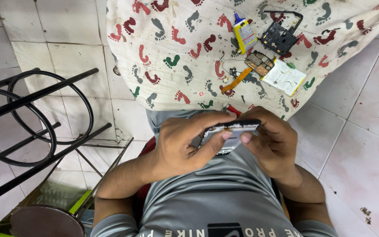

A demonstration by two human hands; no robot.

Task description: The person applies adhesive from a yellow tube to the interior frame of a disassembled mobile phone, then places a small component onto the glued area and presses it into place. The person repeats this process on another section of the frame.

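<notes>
Left hand (178, 147) and right hand (270, 140) both pinching phone (231, 131) at its edges, thumbs pressed on; glue tube (244, 34) on patterned cloth (172, 52) beyond.

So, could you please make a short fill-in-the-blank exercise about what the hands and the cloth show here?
1. Both the left hand and the right hand hold one opened ____.
2. The cloth is printed with coloured ____.
3. The glue tube lies on the ____.
4. The ribbon cable beside the circuit board is ____ in colour.

Missing words: phone; footprints; cloth; orange
</notes>
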